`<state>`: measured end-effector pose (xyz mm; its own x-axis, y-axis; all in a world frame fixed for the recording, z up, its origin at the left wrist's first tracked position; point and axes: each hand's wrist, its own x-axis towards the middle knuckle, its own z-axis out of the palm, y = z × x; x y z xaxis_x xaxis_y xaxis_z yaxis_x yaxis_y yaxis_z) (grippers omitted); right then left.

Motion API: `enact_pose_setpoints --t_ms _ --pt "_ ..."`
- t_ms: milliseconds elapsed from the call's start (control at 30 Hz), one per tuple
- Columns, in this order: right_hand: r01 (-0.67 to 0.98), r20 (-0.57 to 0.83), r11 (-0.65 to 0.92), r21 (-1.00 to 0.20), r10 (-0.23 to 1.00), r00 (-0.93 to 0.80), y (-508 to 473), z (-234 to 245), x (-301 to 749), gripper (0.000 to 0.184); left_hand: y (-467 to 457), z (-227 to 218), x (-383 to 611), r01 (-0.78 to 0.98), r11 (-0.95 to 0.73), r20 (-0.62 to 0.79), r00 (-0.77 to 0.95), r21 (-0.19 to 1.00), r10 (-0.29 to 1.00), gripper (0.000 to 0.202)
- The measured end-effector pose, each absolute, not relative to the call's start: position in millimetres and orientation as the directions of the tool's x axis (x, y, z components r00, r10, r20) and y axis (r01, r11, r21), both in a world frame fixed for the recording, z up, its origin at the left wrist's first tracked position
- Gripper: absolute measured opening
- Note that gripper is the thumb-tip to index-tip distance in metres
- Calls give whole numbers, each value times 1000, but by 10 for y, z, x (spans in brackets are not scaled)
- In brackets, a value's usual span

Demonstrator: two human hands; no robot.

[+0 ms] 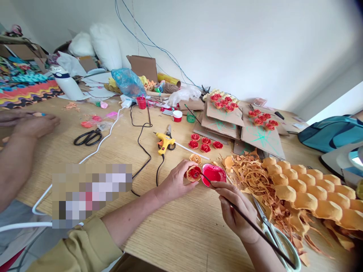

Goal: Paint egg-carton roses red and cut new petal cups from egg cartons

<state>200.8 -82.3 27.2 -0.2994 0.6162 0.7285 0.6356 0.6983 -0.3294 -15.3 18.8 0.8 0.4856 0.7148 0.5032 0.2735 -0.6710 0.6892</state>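
Observation:
My left hand pinches a small egg-carton rose, partly painted red, just above the wooden table. My right hand grips a long thin paintbrush whose tip touches the rose. Right beside the rose sits a small dish of red paint. An unpainted tan rose lies just behind it.
Several red painted roses lie beyond, more on cardboard sheets. An orange egg tray and cut scraps lie right, with scissors. A yellow glue gun, black scissors and another person's hand are left.

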Motion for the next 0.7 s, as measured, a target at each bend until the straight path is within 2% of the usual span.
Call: enact_pose_setpoints --t_ms 133,267,367,700 --pt "633 766 674 -380 613 -193 -817 292 2031 30 197 4 -156 269 -667 503 482 694 718 48" --pt "546 775 667 -508 630 -47 -808 249 2023 29 195 12 -160 259 -662 491 495 704 716 46" --pt "490 759 665 -564 651 -10 -803 217 2000 28 184 21 -162 256 -665 483 515 702 708 45" --pt "519 765 653 -552 644 3 -775 202 1988 25 169 4 -159 257 -597 406 529 760 745 50"
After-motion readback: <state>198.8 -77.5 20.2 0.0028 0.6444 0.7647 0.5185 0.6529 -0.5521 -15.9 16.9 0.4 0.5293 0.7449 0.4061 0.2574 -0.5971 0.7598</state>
